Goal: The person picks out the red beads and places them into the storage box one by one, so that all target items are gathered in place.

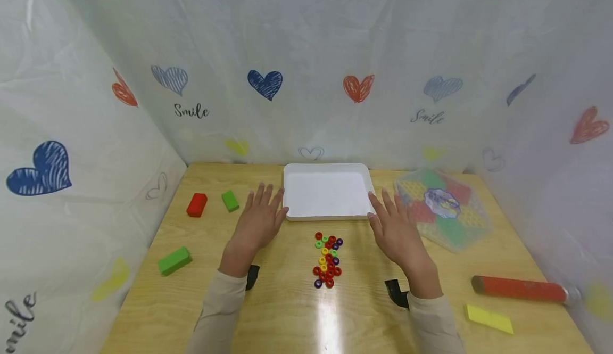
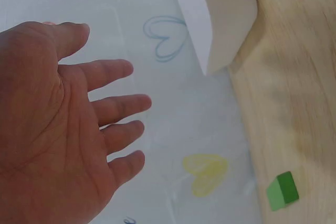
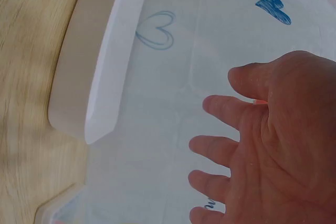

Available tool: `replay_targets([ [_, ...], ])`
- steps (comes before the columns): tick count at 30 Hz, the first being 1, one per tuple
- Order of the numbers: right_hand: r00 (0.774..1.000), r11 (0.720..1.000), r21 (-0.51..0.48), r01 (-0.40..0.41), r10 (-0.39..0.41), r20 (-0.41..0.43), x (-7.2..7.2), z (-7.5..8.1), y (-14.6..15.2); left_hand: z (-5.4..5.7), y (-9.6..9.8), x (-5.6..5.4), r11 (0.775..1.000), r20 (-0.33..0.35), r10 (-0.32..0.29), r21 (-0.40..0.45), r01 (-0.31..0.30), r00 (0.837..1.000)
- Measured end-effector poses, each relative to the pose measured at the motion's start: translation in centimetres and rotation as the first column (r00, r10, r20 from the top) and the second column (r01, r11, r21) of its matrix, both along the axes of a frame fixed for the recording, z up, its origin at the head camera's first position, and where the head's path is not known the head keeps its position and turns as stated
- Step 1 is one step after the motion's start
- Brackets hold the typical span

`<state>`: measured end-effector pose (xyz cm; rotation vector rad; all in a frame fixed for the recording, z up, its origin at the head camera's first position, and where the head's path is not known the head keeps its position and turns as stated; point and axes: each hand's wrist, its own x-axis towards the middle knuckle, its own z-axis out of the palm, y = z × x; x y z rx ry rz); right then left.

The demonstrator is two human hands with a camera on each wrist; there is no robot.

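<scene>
A white rectangular tray (image 1: 330, 217) lies at the back middle of the wooden table. In front of it, small ring beads (image 1: 328, 258) in red, yellow, green and purple form a loose cluster. My left hand (image 1: 259, 222) is by the tray's left edge, fingers spread, holding nothing; its palm (image 2: 58, 124) shows bare in the left wrist view. On the other side, my right hand (image 1: 396, 232) is by the tray's right edge with fingers extended. Nothing lies in that palm (image 3: 289, 145) in the right wrist view. Both hands appear raised above the table.
A clear hexagonal case (image 1: 457, 231) with coloured compartments lies at the back right. Nearer are a red cylinder (image 1: 522, 289) and a yellow block (image 1: 488, 319). To the left are a red block (image 1: 197, 205), a small green block (image 1: 230, 201) and a longer green block (image 1: 174, 261).
</scene>
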<state>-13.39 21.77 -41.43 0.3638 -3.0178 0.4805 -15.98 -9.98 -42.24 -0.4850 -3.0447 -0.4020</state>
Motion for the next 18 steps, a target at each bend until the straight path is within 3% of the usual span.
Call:
replay_targets([
  [6, 1.0, 0.999, -0.036, -0.022, 0.022, 0.01, 0.4, -0.6, -0.1, -0.6, 0.3, -0.1, 0.999, -0.023, -0.004, 0.036, 0.005, 1.0],
  [8, 0.999, 0.996, -0.076, -0.044, 0.045, 0.016, 0.5, -0.7, -0.1, -1.0, 0.4, -0.4, 0.994, -0.009, -0.006, 0.111, 0.007, 1.0],
  [10, 0.997, 0.988, -0.134, -0.072, 0.075, 0.017, 0.6, -0.9, -0.1, -1.5, 0.4, -1.0, 0.968, 0.049, -0.003, 0.252, -0.01, 0.999],
  [11, 0.996, 0.982, -0.165, -0.089, 0.092, 0.015, 0.6, -1.0, -0.1, -1.9, 0.4, -1.4, 0.942, 0.082, -0.005, 0.335, -0.023, 0.997],
  [13, 0.992, 0.967, -0.226, -0.115, 0.122, 0.018, 0.6, -1.3, -0.2, -2.7, 0.4, -2.3, 0.86, 0.164, -0.014, 0.505, -0.072, 0.986],
  [16, 0.985, 0.944, -0.297, -0.148, 0.167, 0.042, 0.4, -2.0, -0.3, -3.8, 0.3, -3.7, 0.696, 0.307, -0.025, 0.688, -0.204, 0.951],
  [18, 0.979, 0.932, -0.32, -0.168, 0.196, 0.059, 0.1, -2.8, -0.5, -4.4, 0.1, -4.4, 0.6, 0.406, -0.029, 0.738, -0.309, 0.913],
])
